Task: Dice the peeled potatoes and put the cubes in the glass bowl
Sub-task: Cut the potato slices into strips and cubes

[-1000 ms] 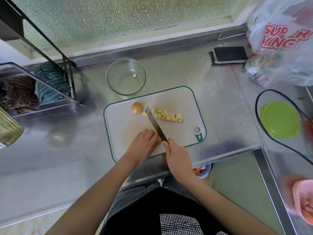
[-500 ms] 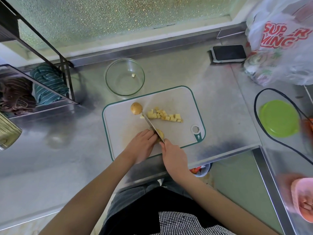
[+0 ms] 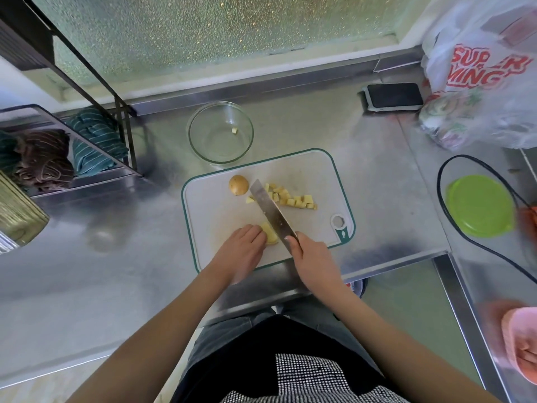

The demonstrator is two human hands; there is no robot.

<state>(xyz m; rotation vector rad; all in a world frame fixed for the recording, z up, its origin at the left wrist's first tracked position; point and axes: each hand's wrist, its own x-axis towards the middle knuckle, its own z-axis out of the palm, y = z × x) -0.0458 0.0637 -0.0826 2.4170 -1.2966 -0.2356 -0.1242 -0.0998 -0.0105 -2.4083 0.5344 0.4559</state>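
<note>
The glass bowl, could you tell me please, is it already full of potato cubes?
No, the bowl holds one cube, while the other cubes lie on the board.

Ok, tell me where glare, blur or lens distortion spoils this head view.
Head view: wide-angle bending curves the counter edge and the rack; soft glare washes the steel counter at left; the pink thing at the right edge is smeared, likely blur; the plastic bag is bright, its print readable. The cutting board, knife and potato cubes read sharply.
</note>
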